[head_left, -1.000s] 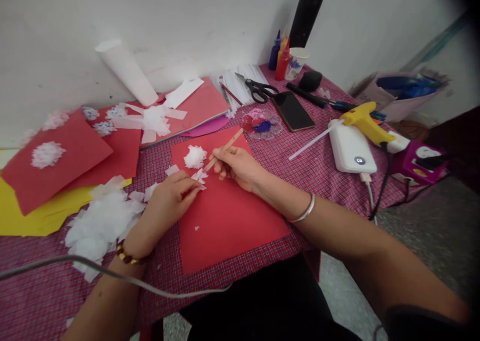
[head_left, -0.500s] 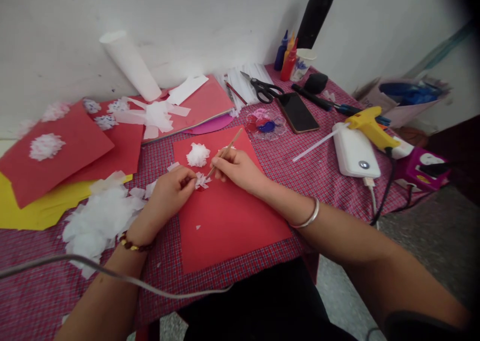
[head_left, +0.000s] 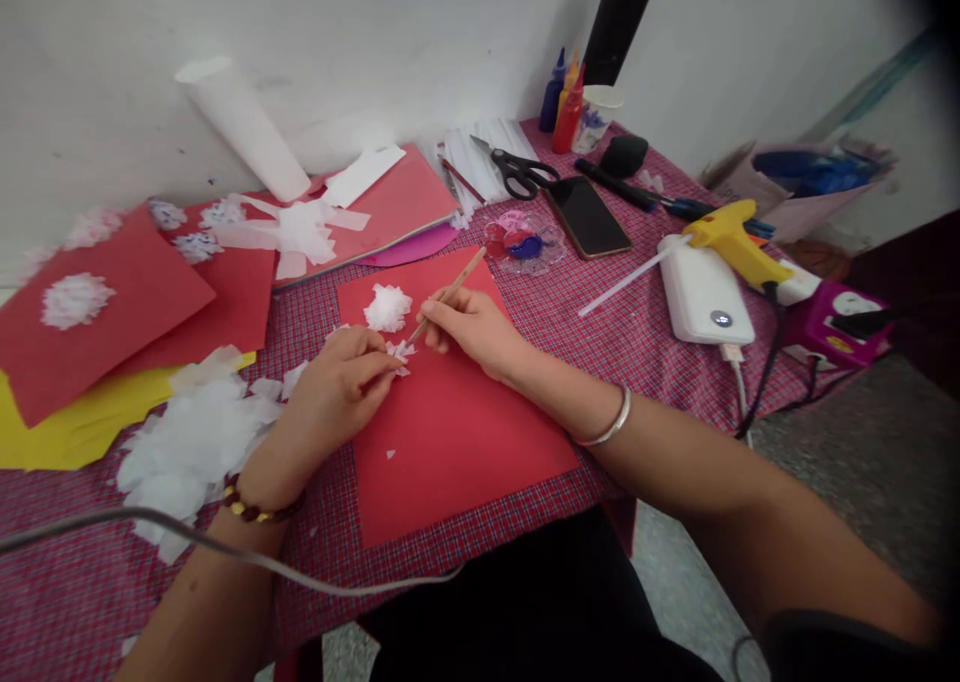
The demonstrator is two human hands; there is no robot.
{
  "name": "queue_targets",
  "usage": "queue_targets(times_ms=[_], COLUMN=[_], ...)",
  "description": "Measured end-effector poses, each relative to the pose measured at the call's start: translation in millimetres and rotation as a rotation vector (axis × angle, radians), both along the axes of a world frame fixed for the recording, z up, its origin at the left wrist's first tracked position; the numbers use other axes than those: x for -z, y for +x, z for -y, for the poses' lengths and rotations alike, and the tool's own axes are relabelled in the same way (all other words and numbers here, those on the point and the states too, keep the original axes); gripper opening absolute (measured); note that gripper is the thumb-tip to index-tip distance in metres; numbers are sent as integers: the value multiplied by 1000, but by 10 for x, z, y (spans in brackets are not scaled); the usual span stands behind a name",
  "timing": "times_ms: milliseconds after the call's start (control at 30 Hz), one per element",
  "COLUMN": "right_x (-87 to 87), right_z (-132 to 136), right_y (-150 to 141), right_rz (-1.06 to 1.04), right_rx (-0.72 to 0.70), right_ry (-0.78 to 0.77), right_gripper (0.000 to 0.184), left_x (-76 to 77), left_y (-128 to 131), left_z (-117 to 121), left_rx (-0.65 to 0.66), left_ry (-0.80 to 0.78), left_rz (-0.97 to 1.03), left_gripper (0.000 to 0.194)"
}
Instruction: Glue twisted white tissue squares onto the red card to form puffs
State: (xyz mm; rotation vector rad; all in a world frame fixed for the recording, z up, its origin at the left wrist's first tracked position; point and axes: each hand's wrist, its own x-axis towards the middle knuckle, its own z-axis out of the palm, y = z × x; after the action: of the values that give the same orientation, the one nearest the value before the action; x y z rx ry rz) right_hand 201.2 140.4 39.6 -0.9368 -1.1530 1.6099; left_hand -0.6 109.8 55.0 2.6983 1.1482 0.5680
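Note:
My right hand (head_left: 471, 330) grips a thin wooden stick (head_left: 466, 274) like a pen, its lower end at a small cluster of white tissue paper (head_left: 401, 352). From the other side, my left hand (head_left: 349, 382) is closed in a pinch, fingertips on the edge of that cluster. Both hands are over a red sheet of paper (head_left: 457, 442). Just above the cluster, a fluffy white tissue-paper flower (head_left: 387, 307) sits on the sheet. Beside my left forearm lies a heap of white tissue pieces (head_left: 199, 437).
Red sheets (head_left: 150, 282) with paper flowers lie left. Behind are a white paper roll (head_left: 244, 127), scissors (head_left: 517, 170) and a paint palette (head_left: 525, 242). A phone (head_left: 587, 217), power bank (head_left: 705, 287) and yellow glue gun (head_left: 739, 242) lie right. A cable (head_left: 225, 554) crosses in front.
My left fingers have moved in over the small tissue cluster. My right hand still has the stick at it, slightly shifted. The whole view has moved a little.

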Motion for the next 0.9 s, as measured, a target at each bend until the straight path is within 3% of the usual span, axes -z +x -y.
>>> queue_targets(times_ms=[333,567,700,900], right_x=[54,30,18,22], right_z=[7,5,6,11], right_y=[-8,-10,-14,-12], right_rz=[55,85,90,96], right_rx=[-26,-35,-22,-27], right_ry=[66,76,62,69], right_gripper=[21,22,22,22], left_x=[13,-24,10,22], left_y=[53,-27,-3,67], left_z=[-57,-22,-29,-59], left_rx=[-163,-59,-22,-75], left_ry=[-139,-154,-110,-168], left_rz=[51,106,62,50], left_gripper=[13,20,9,14])
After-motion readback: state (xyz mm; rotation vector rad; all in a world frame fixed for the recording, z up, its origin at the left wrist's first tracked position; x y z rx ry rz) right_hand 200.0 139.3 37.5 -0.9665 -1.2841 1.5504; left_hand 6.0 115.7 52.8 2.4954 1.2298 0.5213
